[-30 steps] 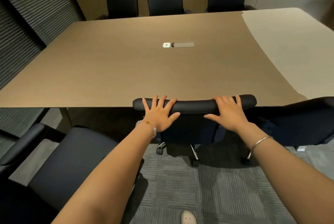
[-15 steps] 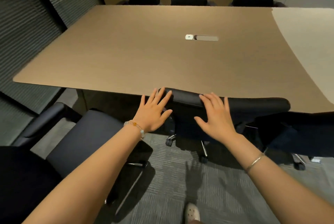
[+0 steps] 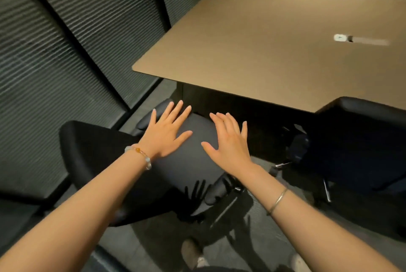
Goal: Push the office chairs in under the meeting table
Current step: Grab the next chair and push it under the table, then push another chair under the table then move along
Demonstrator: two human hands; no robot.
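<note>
step: next chair (image 3: pixel 189 162) | left hand (image 3: pixel 167 133), right hand (image 3: pixel 228 144) spread wide, holding nothing | we grip its backrest — push squarely toward the table (image 3: pixel 263 52)

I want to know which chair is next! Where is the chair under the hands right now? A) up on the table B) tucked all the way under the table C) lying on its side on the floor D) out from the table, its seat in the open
D: the chair's seat sits in the open in front of the table, with the left hand and right hand spread open over it.
</note>
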